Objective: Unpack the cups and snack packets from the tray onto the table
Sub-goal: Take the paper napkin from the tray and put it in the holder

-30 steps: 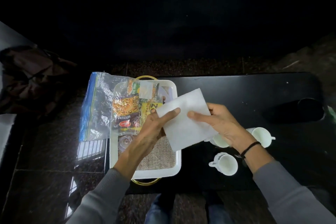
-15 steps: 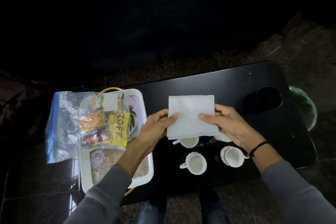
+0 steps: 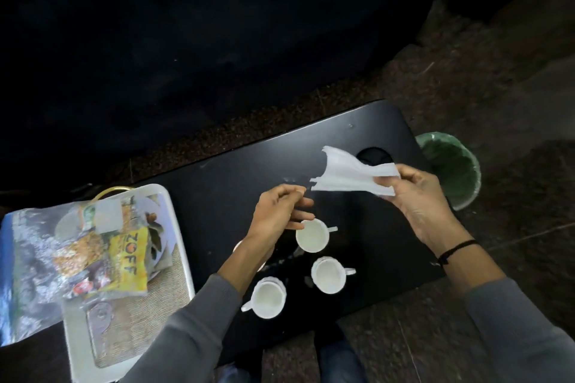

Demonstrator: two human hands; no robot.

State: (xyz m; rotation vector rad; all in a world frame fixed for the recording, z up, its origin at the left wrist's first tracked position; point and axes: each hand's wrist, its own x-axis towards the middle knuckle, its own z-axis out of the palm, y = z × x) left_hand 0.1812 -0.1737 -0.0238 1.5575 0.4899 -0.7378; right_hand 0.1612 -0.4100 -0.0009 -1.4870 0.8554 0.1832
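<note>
Presently: right hand (image 3: pixel 417 196) pinching a white napkin (image 3: pixel 351 176) over the table (image 3: pixel 217 183); left hand (image 3: pixel 277 211) empty, fingers loosely curled; three cups (image 3: pixel 312 235) near its front edge; snack packets (image 3: pixel 102 255) on the tray (image 3: pixel 183 261).

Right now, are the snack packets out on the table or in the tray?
In the tray: the snack packets lie bagged across its far end; only cups stand on the table.

Green bin (image 3: pixel 451 174) just beyond right end of black surface, on speckled dark floor (image 3: pixel 513 87). Crumpled white tissue (image 3: pixel 351 176) in air above a round recess (image 3: pixel 373 155), possibly a cup holder.
</note>
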